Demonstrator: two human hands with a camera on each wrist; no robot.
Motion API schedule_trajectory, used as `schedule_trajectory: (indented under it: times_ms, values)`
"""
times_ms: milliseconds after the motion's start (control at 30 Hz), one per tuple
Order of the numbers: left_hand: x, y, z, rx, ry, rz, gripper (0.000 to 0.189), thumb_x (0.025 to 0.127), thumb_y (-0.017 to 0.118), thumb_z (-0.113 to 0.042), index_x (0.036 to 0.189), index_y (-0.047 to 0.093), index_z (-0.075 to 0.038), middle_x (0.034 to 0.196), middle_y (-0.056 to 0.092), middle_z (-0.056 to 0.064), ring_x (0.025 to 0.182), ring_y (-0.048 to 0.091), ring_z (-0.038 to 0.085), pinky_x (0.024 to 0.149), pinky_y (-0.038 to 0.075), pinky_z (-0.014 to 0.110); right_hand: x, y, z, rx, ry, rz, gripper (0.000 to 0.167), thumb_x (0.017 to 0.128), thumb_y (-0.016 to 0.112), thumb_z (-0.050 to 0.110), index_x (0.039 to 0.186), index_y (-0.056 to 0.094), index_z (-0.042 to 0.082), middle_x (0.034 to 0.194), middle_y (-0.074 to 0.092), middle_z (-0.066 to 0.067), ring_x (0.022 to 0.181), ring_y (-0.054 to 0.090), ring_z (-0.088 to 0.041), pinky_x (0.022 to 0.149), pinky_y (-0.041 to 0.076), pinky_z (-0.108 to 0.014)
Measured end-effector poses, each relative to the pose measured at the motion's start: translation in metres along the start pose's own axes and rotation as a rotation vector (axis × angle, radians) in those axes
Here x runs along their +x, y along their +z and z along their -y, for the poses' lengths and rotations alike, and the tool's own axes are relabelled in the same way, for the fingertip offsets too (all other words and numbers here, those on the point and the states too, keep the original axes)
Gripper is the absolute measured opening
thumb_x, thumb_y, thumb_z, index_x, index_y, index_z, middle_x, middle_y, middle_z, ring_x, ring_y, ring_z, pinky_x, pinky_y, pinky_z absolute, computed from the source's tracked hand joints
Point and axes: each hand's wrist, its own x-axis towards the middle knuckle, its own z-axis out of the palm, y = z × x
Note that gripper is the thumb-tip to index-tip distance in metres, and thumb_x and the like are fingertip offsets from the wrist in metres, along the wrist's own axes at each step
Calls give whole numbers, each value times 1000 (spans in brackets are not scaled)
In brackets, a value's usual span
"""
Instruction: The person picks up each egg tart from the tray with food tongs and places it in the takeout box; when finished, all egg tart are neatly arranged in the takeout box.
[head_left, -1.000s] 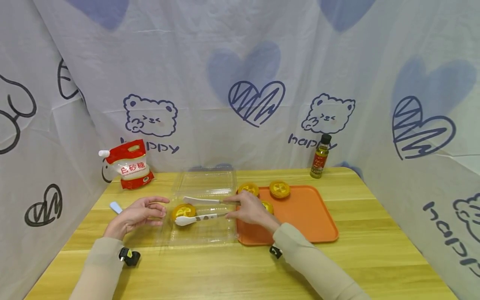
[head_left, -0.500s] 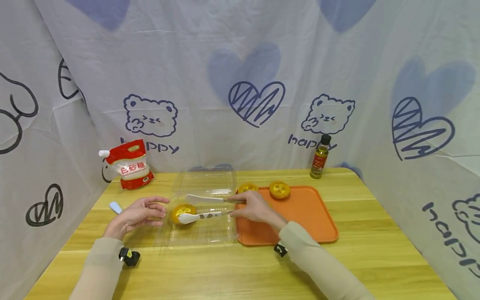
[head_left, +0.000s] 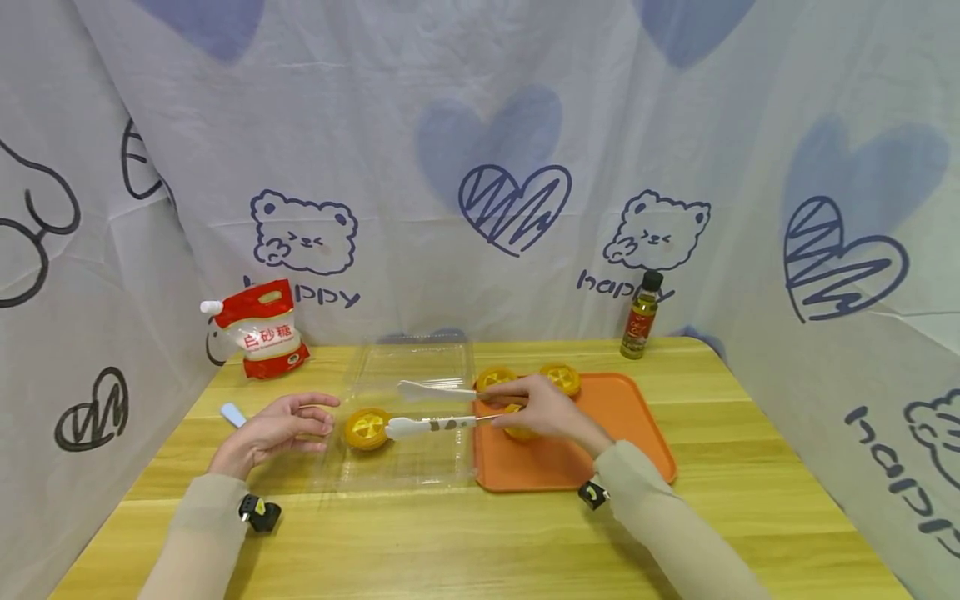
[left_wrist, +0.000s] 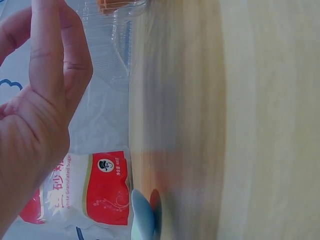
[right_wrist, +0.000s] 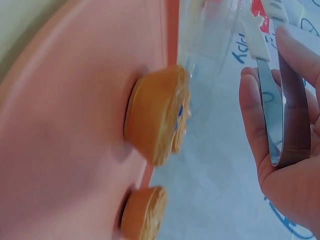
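Note:
My right hand (head_left: 547,408) grips a pair of metal tongs (right_wrist: 272,117) with white tips, held over the left side of the orange tray (head_left: 592,462). The tongs' arms are spread with nothing between them, pointing left above the clear plastic box (head_left: 435,475). An egg tart (head_left: 368,429) sits in the left part of that box, beside the lower tip. Three tarts are on the tray: a back left tart (head_left: 497,379), a back right tart (head_left: 564,379) and one tart (head_left: 519,427) partly hidden under my right hand. My left hand (head_left: 283,429) hovers at the box's left edge, fingers loosely bent, holding nothing.
A red and white sugar bag (head_left: 268,333) stands at the back left. The pale blue end of some utensil (head_left: 232,414) shows behind my left hand. An oil bottle (head_left: 639,321) stands at the back right. Printed cloth hangs around the wooden table (head_left: 420,542).
My right hand has moved to the right with the tongs, drawing the tips away from the tart in the box. That tart stays in place. My left hand has hardly moved.

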Motion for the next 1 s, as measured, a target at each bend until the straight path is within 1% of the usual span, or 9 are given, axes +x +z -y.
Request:
schedule_trajectory:
  times_ms: [100,167,233,400,467,567,667,867,1000]
  values:
    - [0,1,0,-4,-2,-3,51,91,65,1,137,43,0,101,67,6,92,67,17,83,61,37,-6,-7,-6,-5,32,-23,46,83,79,26,127,67,21,124,69,1,109,66,-17,85,54,-28]
    - [0,1,0,-2,-2,-9,50,91,65,0,136,44,-1,102,67,6,92,67,17,82,61,37,-11,-12,-9,-6,56,-46,47,81,80,27,127,68,21,123,69,1,96,68,-17,79,54,-28]
    - [-1,1,1,5,-1,-10,51,91,65,0,137,43,0,102,66,6,93,66,17,83,61,37,-15,-18,-14,18,53,-54,49,81,80,26,128,67,18,123,69,-3,94,69,-21,81,57,-30]
    - [-4,0,2,34,-1,-4,58,92,63,0,142,36,5,103,66,7,93,66,18,84,60,37,-29,-32,-25,31,43,-47,48,84,78,26,129,66,17,126,68,-5,101,68,-23,86,57,-34]
    - [-4,0,2,34,-4,-7,59,92,64,0,143,34,5,103,66,7,93,65,17,84,60,37,-36,-38,-30,-19,55,-72,46,83,79,31,127,67,22,124,69,-1,97,65,-19,83,56,-32]
    - [-2,1,0,24,0,-10,60,92,64,-1,143,34,5,103,65,6,92,65,17,83,60,37,-45,-47,-37,-69,79,-124,45,81,80,33,123,70,24,122,70,2,95,64,-19,81,55,-33]
    - [0,2,0,21,10,-11,60,91,64,0,143,34,6,103,65,6,92,65,17,83,60,37,-52,-54,-43,-69,97,-164,46,80,82,30,124,70,21,120,71,4,110,65,-19,91,56,-40]
    - [-2,1,2,28,16,-8,59,91,62,2,143,33,7,104,66,6,92,66,18,83,60,36,-61,-64,-59,-8,85,-184,50,80,82,22,126,67,10,121,70,-5,118,62,-26,101,50,-48]
    - [-2,1,1,27,11,-10,61,92,63,1,144,32,7,104,66,6,93,66,17,83,60,36,-68,-71,-66,-6,138,-173,51,81,80,26,127,66,10,126,68,-7,122,59,-28,104,47,-49]
